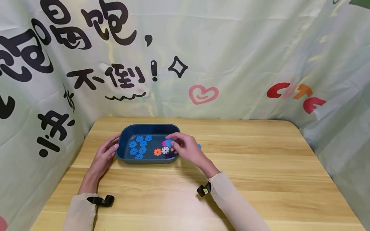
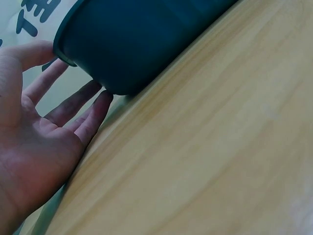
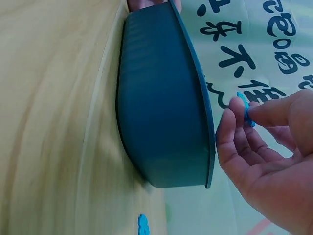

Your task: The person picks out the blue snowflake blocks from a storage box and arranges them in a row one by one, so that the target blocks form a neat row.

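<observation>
A dark blue oval-cornered tray (image 1: 147,161) stands at the left of the table. Several blue snowflake discs (image 1: 139,139) lie in its left half. An orange disc (image 1: 157,152), a white disc (image 1: 165,150) and a partly covered magenta disc (image 1: 163,143) are towards its right. My left hand (image 1: 106,154) rests against the tray's left end, fingers (image 2: 67,105) fairly straight and touching its wall and rim. Over the tray's right rim, my right hand (image 1: 187,148) pinches a blue snowflake disc (image 3: 246,110) between thumb and fingertip.
Another blue disc (image 3: 143,225) lies on the wooden table (image 1: 260,173) just right of the tray, partly hidden by my right hand in the head view. A printed cloth (image 1: 231,57) hangs behind the table and along its sides.
</observation>
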